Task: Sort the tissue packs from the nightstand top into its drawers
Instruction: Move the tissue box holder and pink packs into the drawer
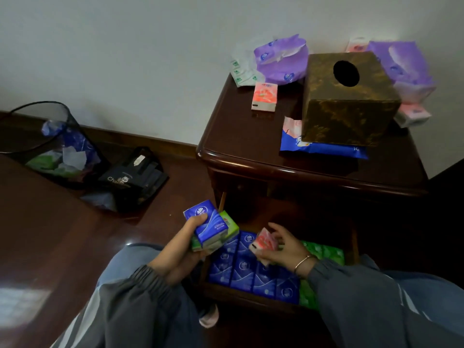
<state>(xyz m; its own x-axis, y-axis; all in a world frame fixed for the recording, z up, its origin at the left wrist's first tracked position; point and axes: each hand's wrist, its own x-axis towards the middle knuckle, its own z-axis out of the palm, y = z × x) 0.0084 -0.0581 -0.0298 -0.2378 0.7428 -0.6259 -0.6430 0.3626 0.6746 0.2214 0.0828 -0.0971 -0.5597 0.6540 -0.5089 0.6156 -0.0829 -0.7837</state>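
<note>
The job looks partly done. The lower drawer (251,301) of the nightstand (238,136) stands pulled out, and it already holds rows of blue packs (246,270) standing side by side, with green packs (324,251) along their right side. A fair number of packs are not yet put away. On the nightstand top lie a small pink pack (264,96), some white-and-green packs (242,72) at the back left corner, an opened purple soft pack (281,59) beside them, a flat blue pack (324,149) pinned under a dark tissue box (349,96), another purple soft pack (401,64) behind that box, and pale pink packs (411,113) at the right edge. So I judge that the sorting is somewhere near its middle.

The left hand (187,237) is curled around a small stack, held just left of the drawer and above its corner: a blue pack (211,222) on top under the thumb, and green packs (230,226) beneath it. The right hand (283,249) hovers over the drawer, above the blue rows. Its fingers are partly spread, yet thumb and fingertips pinch a pink pack (265,241), which is tilted and not yet set down. Where that pink pack belongs is unclear, since no pink group shows in the drawer. The upper drawer looks closed, though it lies in deep shadow.
</note>
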